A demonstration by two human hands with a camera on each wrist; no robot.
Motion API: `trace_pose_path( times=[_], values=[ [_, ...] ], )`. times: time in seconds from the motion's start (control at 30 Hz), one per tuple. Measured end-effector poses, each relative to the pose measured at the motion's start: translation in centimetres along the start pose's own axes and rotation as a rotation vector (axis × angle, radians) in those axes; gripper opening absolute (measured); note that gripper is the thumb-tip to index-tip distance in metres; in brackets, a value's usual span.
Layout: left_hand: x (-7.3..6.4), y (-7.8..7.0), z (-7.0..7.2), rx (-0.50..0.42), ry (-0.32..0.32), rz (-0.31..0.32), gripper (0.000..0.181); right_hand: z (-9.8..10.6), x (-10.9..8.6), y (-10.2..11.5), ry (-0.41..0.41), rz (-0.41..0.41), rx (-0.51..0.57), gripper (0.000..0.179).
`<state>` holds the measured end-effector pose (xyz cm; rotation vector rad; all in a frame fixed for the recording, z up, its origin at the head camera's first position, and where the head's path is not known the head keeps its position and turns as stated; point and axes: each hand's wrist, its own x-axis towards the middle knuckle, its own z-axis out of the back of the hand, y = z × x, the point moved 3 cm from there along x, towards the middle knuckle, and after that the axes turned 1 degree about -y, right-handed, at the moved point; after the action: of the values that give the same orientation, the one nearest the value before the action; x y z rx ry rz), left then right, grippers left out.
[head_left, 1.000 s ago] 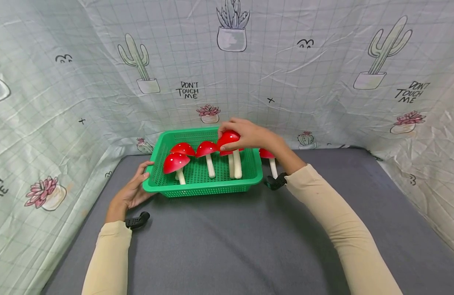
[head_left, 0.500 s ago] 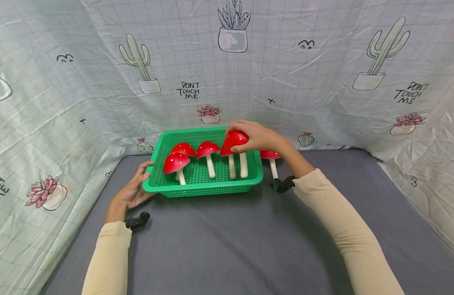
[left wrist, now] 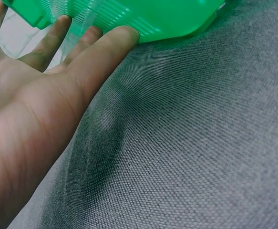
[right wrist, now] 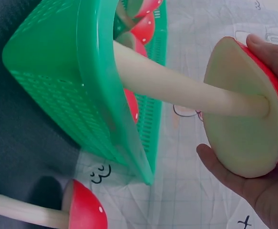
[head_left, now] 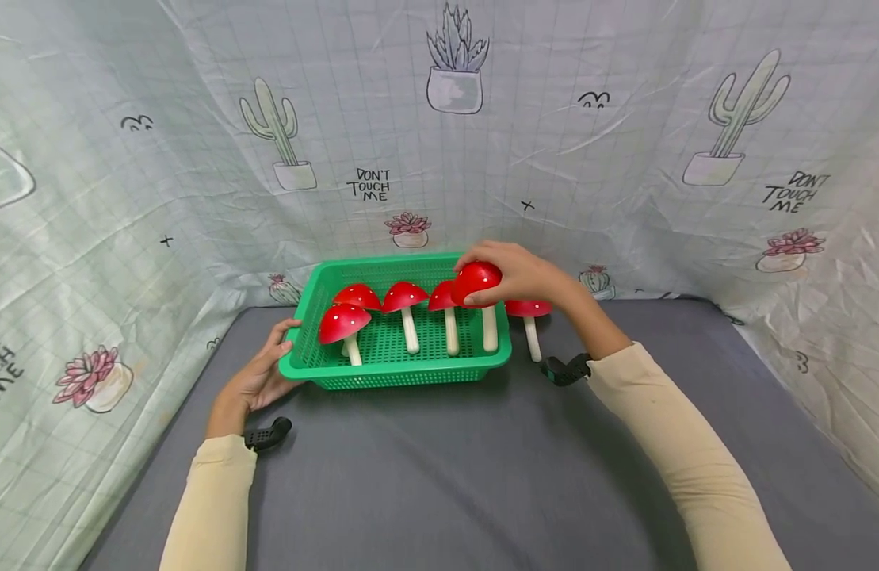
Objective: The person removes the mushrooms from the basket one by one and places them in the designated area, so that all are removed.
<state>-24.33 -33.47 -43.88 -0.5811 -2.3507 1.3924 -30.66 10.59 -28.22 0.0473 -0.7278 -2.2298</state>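
Note:
My right hand (head_left: 522, 274) grips a toy mushroom by its red, white-dotted cap (head_left: 477, 279). Its thumb and fingers lie on either side of the cap, and the pale stem (right wrist: 177, 88) reaches over the rim at the basket's right end. The green plastic basket (head_left: 403, 371) holds several other red mushrooms (head_left: 403, 296), stems toward the front. At the basket's left end, my left hand (head_left: 264, 371) touches the rim and side. In the left wrist view, that hand's fingers (left wrist: 100, 57) are nearly straight, with fingertips against the green wall.
Another red mushroom (head_left: 530, 317) lies on the grey cloth (head_left: 403, 476), just right of the basket and under my right forearm. A pale curtain (head_left: 553, 151) printed with cacti hangs close behind the basket and along both sides.
My right hand has moved right with its mushroom, from above a neighbouring one to the basket's right end. That neighbour now shows more fully. The left hand stays at the basket's left end.

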Motion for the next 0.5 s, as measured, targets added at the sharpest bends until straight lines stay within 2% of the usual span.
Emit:
trace_pose_path(
  times=[0.2, 0.5],
  values=[
    [-0.4, 0.3, -0.1, -0.01, 0.016, 0.009, 0.036, 0.0, -0.9, -0.3, -0.009, -0.008, 0.002, 0.047],
    [0.1, 0.2, 0.0, -0.04, 0.042, -0.014, 0.037, 1.1, -1.6, -0.6, -0.065, -0.031, 0.011, 0.049]
  ],
)
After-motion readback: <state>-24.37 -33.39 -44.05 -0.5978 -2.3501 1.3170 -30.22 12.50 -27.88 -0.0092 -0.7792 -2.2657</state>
